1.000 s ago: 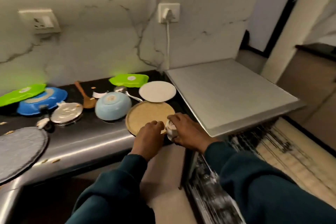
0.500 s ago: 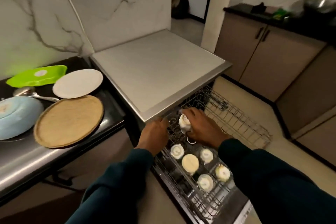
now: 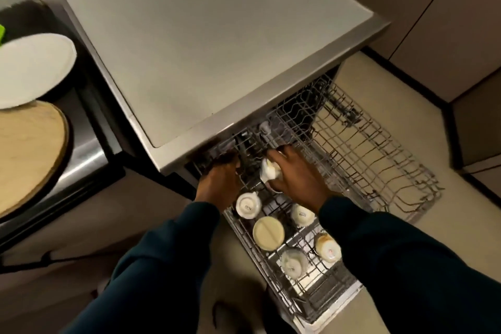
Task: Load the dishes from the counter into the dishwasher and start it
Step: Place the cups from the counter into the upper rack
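Since half a second ago, the small white cup (image 3: 269, 171) was carried deeper into the pulled-out upper rack (image 3: 379, 168), gripped by the right hand (image 3: 296, 179). Rack wires at the left edge were grasped by the left hand (image 3: 221, 180). Five upturned cups (image 3: 268, 233) were sat nearer.

**What we cannot make out**

We see the white plate (image 3: 32, 68) and the wooden board (image 3: 27, 154) cut off by the left edge, and only a sliver of a green thing (image 3: 1, 35) shows there. Our left hand (image 3: 219, 184) has its fingertips hidden under the dishwasher's top (image 3: 211, 43), blurred, so we cannot tell its grip. Our right hand (image 3: 295, 179) covers most of a small white cup (image 3: 268, 169). The print on the upturned cups (image 3: 247, 205) is too small to read. The rack's (image 3: 379, 160) back end disappears into shadow.
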